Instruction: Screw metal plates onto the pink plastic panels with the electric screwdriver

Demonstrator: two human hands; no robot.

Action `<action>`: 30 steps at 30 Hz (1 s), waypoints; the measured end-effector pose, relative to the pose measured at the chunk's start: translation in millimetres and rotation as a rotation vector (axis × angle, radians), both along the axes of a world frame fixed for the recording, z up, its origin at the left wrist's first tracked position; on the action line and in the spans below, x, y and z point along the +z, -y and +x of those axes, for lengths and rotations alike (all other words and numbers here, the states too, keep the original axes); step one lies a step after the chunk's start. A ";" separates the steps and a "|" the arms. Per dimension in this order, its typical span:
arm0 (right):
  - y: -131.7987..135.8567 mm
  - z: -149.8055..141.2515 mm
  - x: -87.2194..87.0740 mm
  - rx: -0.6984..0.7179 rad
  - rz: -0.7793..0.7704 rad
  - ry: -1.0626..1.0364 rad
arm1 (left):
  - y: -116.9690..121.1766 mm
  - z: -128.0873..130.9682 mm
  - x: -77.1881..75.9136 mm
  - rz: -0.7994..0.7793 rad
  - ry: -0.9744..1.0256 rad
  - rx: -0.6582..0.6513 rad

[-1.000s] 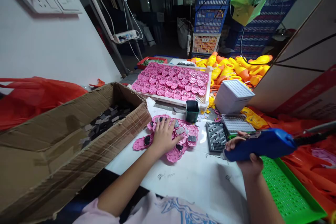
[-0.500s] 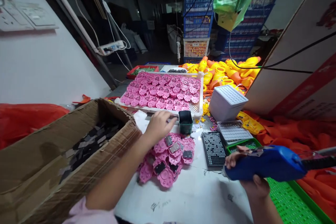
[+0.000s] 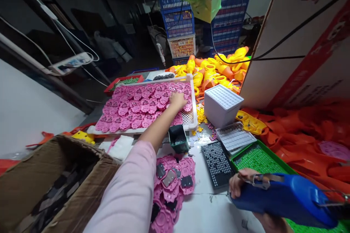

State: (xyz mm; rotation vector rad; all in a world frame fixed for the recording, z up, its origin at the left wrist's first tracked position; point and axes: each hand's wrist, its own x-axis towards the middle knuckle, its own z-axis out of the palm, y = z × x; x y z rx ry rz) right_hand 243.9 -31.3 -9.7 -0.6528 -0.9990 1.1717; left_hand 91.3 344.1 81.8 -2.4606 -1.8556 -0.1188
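Observation:
My left hand (image 3: 178, 100) reaches into the right part of a white tray (image 3: 194, 111) filled with rows of pink flower-shaped plastic parts (image 3: 135, 106). Its fingers are curled down onto one of these parts, and the fingertips are partly hidden. My right hand (image 3: 240, 182) is wrapped around a blue electric screwdriver (image 3: 276, 198), held level with its tip to the left. Beneath my left forearm stands a small dark green cup (image 3: 178, 139), tilted in view. Nearer to me lies a pile of pink parts (image 3: 171, 189), several bearing black or grey plates.
A cardboard box (image 3: 82, 185) with dark flat pieces stands at left. To the right are a black perforated tray (image 3: 217, 164), a white block (image 3: 222, 105) and a green tray (image 3: 259, 160). Yellow toy parts (image 3: 210, 69) heap up behind, beside a carton wall (image 3: 300, 43).
My left hand has moved forward from beside the green cup onto the pink parts in the white tray. The view has swung right; the screwdriver stays in my right hand.

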 end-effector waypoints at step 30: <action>-11.4 13.0 14.5 0.024 0.151 -0.031 | 305.5 -119.3 60.1 -0.095 0.397 -0.495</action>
